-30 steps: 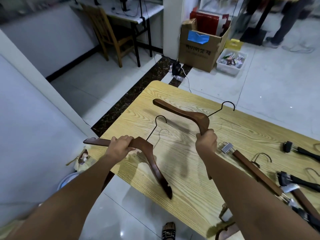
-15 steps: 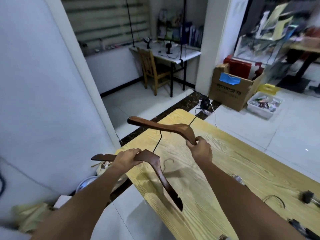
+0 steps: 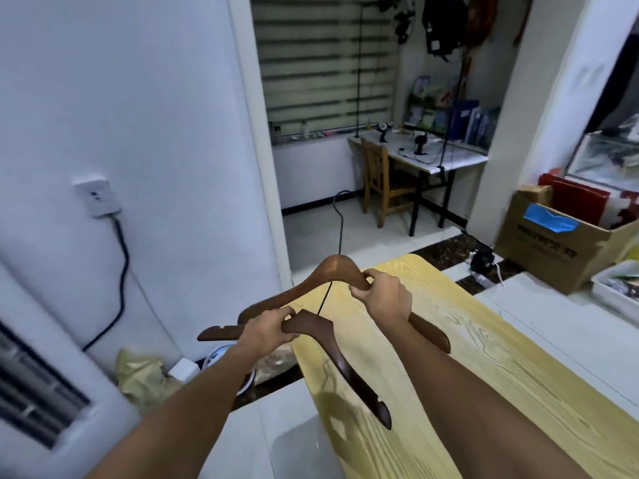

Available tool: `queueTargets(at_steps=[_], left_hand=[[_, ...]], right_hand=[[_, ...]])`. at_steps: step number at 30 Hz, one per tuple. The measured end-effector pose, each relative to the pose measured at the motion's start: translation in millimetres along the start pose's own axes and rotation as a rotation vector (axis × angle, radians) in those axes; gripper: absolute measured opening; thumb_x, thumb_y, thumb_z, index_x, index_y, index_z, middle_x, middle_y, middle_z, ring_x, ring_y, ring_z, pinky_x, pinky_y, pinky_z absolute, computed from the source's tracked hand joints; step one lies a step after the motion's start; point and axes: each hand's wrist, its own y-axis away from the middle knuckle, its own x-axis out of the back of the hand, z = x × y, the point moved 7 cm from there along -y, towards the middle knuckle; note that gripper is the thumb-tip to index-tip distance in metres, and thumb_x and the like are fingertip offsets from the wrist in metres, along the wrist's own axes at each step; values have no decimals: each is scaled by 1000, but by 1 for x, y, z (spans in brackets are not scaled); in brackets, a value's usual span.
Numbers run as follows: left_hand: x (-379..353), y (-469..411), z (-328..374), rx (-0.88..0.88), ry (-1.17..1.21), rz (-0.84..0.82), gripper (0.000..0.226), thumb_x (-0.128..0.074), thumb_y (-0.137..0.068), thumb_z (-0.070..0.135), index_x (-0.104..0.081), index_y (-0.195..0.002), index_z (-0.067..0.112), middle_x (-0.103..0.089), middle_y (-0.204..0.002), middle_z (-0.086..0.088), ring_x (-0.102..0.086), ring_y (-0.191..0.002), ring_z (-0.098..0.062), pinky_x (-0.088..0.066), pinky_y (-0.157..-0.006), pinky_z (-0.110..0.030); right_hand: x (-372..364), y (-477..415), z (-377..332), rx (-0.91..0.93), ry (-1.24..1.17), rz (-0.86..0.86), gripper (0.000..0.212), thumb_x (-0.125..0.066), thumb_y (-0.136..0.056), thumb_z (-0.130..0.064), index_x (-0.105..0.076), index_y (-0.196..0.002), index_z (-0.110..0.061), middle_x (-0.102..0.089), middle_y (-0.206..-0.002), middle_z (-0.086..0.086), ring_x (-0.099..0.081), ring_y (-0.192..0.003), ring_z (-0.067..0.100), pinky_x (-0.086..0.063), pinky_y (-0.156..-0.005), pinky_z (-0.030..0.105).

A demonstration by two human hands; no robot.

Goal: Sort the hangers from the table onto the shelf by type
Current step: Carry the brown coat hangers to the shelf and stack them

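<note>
1. Yellow wood-grain table (image 3: 501,333) is sitting under my arms, white wall (image 3: 138,115) on the left.
2. My left hand (image 3: 266,328) is gripping the nearer wooden hanger (image 3: 345,368), up over the table's edge.
3. My right hand (image 3: 383,299) is gripping the farther wooden hanger (image 3: 332,269), just behind it.

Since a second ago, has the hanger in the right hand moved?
Yes. The hanger in the right hand has shifted from over the middle of the table toward its left edge, one arm now reaching past it.
</note>
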Motion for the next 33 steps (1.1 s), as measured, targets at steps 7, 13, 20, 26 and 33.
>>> queueTargets(at_steps=[7, 13, 20, 26, 33], left_hand=[[35, 62, -54, 139, -19, 73, 38, -64, -80, 45, -53, -115, 33, -68, -106, 11, -62, -99, -14, -42, -71, -27], [69, 132, -118, 310, -16, 104, 43, -66, -80, 43, -53, -119, 29, -68, -106, 7, -63, -97, -16, -50, -78, -29], [107, 250, -194, 502, -26, 183, 34, -64, -82, 43, -54, -112, 31, -67, -103, 8, -62, -98, -15, -45, -72, -30], [115, 371, -233, 657, 39, 223, 31, -66, -82, 40, -56, -109, 28, -67, -101, 7, -61, -95, -14, -48, -75, -31], [113, 521, -253, 856, 50, 299, 33, -63, -79, 41, -56, -109, 34, -62, -92, 12, -62, -91, -13, -43, -69, -27]], right_hand=[[-18, 21, -74, 145, -82, -12, 29, -66, -80, -51, -70, -100, -31, -71, -89, 3, -67, -85, 28, -40, -62, 27], [-45, 47, -154, 233, -199, -65, 24, -66, -80, -48, -72, -92, -28, -70, -80, 4, -66, -78, 29, -36, -58, 25], [-87, 119, -253, 409, -257, -234, 21, -66, -80, -45, -72, -89, -27, -71, -80, 4, -65, -76, 29, -38, -60, 26], [-119, 213, -316, 529, -266, -417, 17, -64, -82, -37, -74, -89, -25, -62, -68, 1, -54, -63, 23, -37, -59, 25], [-133, 329, -366, 694, -243, -559, 23, -65, -83, -41, -74, -99, -27, -72, -88, 6, -67, -85, 28, -45, -66, 28]])
